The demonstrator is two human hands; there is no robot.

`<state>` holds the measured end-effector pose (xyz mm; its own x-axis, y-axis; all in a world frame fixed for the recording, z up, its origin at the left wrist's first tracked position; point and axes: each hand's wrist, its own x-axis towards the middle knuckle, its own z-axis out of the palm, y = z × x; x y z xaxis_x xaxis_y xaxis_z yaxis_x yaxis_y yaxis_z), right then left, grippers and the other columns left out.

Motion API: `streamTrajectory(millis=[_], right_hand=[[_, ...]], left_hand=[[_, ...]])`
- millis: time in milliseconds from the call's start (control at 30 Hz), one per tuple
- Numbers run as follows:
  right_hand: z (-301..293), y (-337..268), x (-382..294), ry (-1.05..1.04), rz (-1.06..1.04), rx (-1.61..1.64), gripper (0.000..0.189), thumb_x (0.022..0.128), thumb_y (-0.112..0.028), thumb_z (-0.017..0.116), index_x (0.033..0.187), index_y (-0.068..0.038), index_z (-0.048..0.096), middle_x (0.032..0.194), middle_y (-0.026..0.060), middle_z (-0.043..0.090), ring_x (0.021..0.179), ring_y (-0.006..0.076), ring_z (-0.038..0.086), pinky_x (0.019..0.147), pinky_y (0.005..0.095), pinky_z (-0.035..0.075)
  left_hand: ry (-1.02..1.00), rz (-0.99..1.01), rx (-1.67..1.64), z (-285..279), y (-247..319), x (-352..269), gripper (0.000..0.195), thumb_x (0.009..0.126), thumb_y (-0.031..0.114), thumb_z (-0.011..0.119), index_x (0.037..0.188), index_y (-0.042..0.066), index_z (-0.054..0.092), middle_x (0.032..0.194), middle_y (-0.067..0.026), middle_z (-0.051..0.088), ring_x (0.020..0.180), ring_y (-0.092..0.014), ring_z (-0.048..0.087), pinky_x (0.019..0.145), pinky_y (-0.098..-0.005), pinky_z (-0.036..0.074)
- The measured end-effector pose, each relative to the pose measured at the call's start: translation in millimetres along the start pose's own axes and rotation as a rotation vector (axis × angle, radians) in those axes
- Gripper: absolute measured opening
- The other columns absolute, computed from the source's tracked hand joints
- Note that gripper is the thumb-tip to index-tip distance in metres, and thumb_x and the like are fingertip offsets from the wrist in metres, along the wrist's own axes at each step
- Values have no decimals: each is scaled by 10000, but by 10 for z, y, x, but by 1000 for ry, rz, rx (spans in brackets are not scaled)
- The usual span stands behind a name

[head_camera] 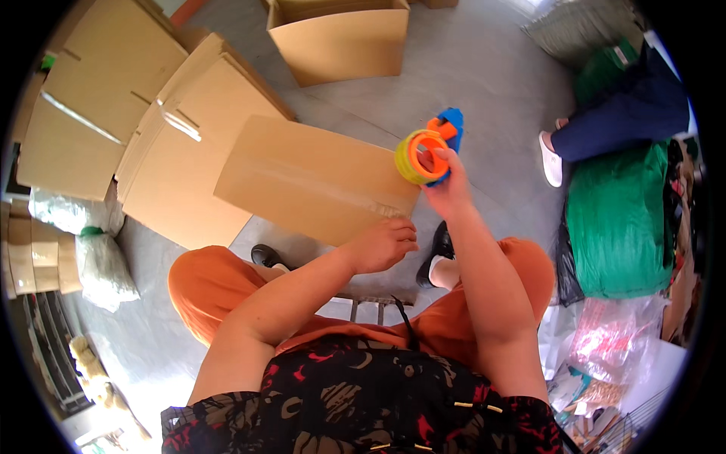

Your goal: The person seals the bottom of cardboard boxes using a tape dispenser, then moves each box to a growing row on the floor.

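Observation:
A closed cardboard box (306, 170) lies before me between my knees, with a strip of clear tape (387, 209) along its upper face, wrinkled near the right end. My right hand (454, 190) grips a blue-and-orange tape dispenser (448, 125) carrying a yellowish tape roll (404, 159). The dispenser is held over the box's right end. My left hand (381, 245) is at the box's near right corner, below the wrinkled tape. Its fingers are curled, and whether they pinch the box edge or tape is hidden.
Flattened cardboard stacks (204, 119) lean at left, beside clear plastic bags (102, 255). An open-topped cardboard box (340, 45) stands ahead. At right are a green wrapped bundle (618, 221) and another person's leg (618, 130) with a white shoe (550, 162).

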<state>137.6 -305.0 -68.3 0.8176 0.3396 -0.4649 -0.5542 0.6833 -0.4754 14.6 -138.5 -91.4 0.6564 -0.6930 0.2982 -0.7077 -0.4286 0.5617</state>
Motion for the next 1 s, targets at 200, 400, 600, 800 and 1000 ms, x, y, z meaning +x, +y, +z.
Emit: streamTrajectory(millis=[200, 400, 600, 800, 1000], right_hand=[[83, 95, -89, 14, -25, -160, 317, 857, -172, 628, 1119, 2, 586, 1118, 130, 664, 1092, 245, 632, 985, 345, 474], [142, 137, -81, 10, -68, -217, 351, 871, -152, 611, 1172, 20, 557, 1168, 141, 644, 1113, 253, 630, 1006, 352, 473], [258, 205, -153, 14, -69, -290, 372, 880, -163, 612, 1201, 12, 544, 1165, 139, 647, 1108, 249, 632, 1007, 355, 469], [362, 390, -182, 113, -395, -715, 315, 857, -94, 641, 1148, -16, 549, 1018, 81, 637, 889, 177, 644, 813, 327, 526], [894, 1522, -462, -153, -188, -1121, 371, 774, -152, 739, 1076, -42, 555, 862, 29, 579, 783, 119, 577, 690, 284, 491]], left_hand=[[398, -360, -120, -257, -69, -395, 192, 803, 86, 666, 995, 81, 658, 1128, -101, 599, 1094, -311, 547, 946, -419, 454], [478, -765, 302, -782, -497, -902, 243, 809, 310, 715, 967, 138, 647, 1173, -120, 560, 1101, -327, 536, 956, -432, 440], [559, -1389, 371, -1809, -1261, -1933, 702, 779, 617, 683, 1313, 179, 560, 1354, -85, 538, 1223, -292, 530, 1008, -433, 432], [-12, -1479, -655, -1976, -909, -1781, 955, 751, 689, 688, 1476, 146, 384, 1374, -98, 540, 1232, -236, 548, 995, -393, 462], [378, -1383, -1180, -1005, -564, -1903, 902, 794, 593, 717, 1469, 97, 381, 1366, -84, 544, 1207, -202, 551, 964, -318, 458]])
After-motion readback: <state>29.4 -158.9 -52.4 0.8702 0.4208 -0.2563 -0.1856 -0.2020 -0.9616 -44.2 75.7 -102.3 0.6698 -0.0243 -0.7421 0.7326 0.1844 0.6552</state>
